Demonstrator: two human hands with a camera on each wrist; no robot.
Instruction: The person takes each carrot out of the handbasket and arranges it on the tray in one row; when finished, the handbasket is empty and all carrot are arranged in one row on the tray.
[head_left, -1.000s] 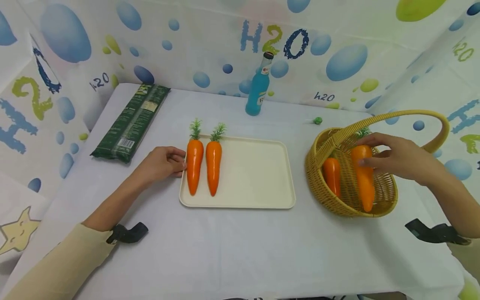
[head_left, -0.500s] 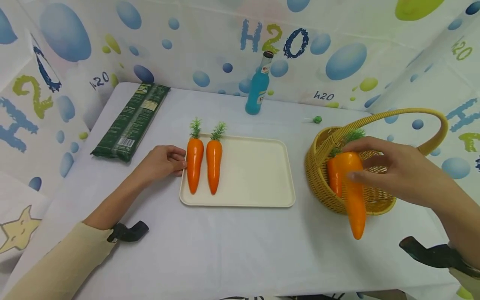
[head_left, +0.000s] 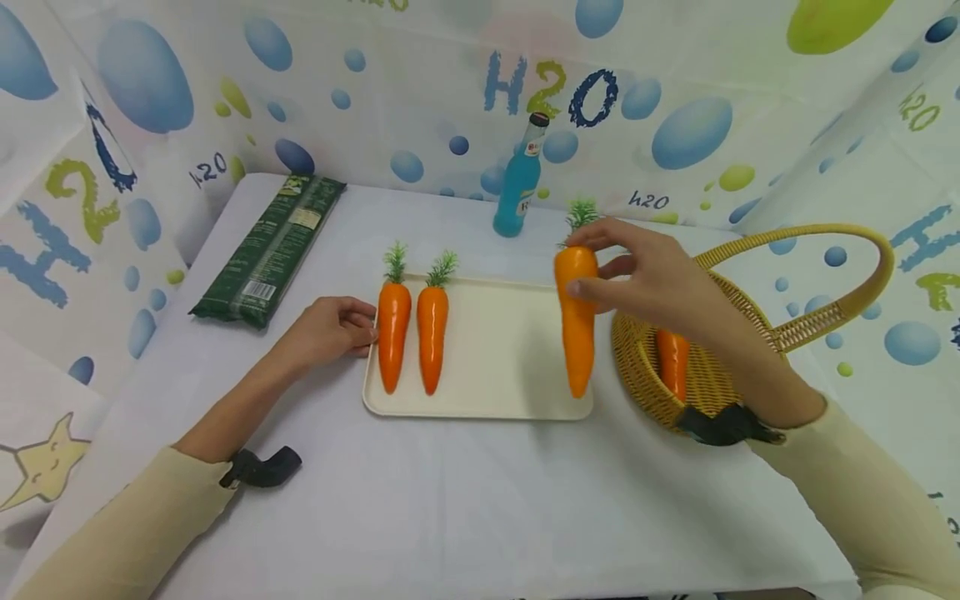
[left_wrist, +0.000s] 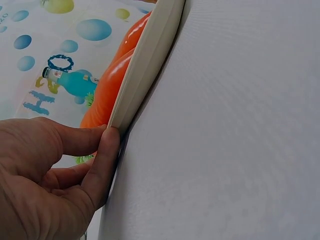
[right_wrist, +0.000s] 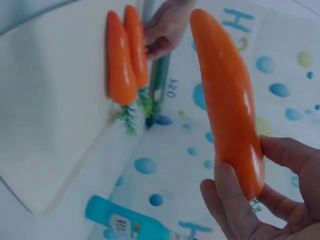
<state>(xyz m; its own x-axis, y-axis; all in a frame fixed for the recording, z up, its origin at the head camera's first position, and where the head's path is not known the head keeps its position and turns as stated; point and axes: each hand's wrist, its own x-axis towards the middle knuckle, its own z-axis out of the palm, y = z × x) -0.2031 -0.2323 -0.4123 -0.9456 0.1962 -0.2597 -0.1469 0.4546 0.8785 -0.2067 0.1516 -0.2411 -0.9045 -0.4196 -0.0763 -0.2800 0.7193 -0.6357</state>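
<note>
My right hand grips a carrot near its leafy top, in the air over the right end of the cream tray. In the right wrist view that carrot has the thumb and fingers around its thick end. Two more carrots lie side by side on the tray's left part, leaves over the far rim. At the tray's left edge, my left hand pinches the rim between thumb and finger. Another carrot sits in the wicker basket, partly hidden by my right forearm.
A green package lies at the back left of the white table. Behind the tray stands a bottle of blue drink. The basket's tall handle arches up on the right, beyond the right forearm.
My right hand has lifted a carrot out of the basket and carried it left to above the tray's right end. The left hand stays at the tray's edge.
</note>
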